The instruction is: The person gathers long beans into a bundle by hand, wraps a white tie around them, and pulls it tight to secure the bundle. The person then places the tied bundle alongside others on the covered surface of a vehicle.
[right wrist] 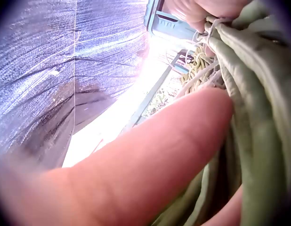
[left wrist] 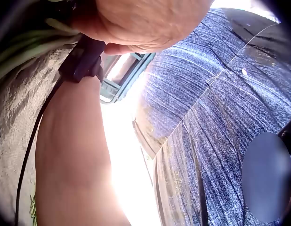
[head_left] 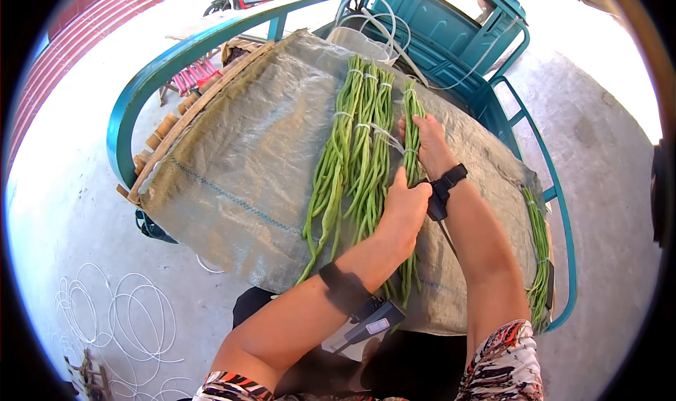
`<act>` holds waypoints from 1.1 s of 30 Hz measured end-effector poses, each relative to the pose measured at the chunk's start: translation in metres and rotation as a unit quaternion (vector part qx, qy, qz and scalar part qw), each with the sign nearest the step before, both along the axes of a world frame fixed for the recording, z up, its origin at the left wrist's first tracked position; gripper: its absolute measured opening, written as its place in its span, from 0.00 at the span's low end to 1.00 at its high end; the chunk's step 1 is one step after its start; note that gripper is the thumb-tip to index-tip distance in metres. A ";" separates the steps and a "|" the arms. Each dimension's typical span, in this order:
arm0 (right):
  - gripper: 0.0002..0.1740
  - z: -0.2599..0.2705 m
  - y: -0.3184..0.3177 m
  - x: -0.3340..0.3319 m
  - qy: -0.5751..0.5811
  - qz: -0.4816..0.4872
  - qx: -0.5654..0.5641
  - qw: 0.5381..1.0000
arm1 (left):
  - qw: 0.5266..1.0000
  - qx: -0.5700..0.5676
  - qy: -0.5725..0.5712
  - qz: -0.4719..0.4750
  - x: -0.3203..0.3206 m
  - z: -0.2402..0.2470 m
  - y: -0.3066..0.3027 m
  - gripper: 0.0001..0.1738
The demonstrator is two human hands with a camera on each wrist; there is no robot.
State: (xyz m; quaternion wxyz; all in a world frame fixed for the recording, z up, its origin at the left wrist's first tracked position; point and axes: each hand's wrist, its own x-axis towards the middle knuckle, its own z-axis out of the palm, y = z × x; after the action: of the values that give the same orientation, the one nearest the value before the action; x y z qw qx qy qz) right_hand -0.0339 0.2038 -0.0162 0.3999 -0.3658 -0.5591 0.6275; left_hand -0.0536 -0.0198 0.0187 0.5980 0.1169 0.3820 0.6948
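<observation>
On the sheet-covered bed, a slim bundle of long green beans point(head_left: 411, 105) lies lengthwise, tied with white string near its top. My right hand point(head_left: 434, 146) grips its upper part, thumb on the near side and fingertips showing past its left edge. Lower down, my left hand point(head_left: 403, 214) holds the same bundle, index finger and thumb on either side of it. Loose white string point(head_left: 386, 138) trails from the tie toward the neighbouring bundles. The right wrist view shows thick bean pods point(right wrist: 258, 108) close up, with white ties point(right wrist: 211, 30) beside fingers; the left hand's fingertips are partly hidden.
Just left lie several tied bean bundles point(head_left: 334, 154); another bundle point(head_left: 536, 253) lies at the right edge. Teal rails point(head_left: 123, 112) border the cart bed on both sides. A white bucket point(head_left: 359, 42) stands by the cab point(head_left: 436, 35). Coiled white tubing point(head_left: 127, 316) lies on the ground.
</observation>
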 end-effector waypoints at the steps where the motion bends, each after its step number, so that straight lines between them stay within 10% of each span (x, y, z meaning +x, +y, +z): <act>1: 0.09 0.000 0.004 -0.001 -0.011 0.003 0.003 1.000 | 1.000 0.004 0.000 0.006 0.001 -0.004 0.004 0.44; 22: 0.11 -0.012 0.007 -0.034 -0.047 -0.092 0.035 0.994 | 0.998 -0.006 0.062 0.029 0.002 -0.009 0.005 0.47; 33: 0.16 0.000 0.024 -0.018 -0.289 -0.086 0.169 0.938 | 0.997 -0.010 0.075 0.030 0.003 -0.018 0.014 0.48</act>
State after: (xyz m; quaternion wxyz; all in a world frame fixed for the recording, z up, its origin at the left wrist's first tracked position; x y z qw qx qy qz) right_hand -0.0516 0.2282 -0.0164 0.3289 -0.5053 -0.7147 0.3544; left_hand -0.0506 -0.0062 0.0006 0.5479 0.1517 0.4358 0.6978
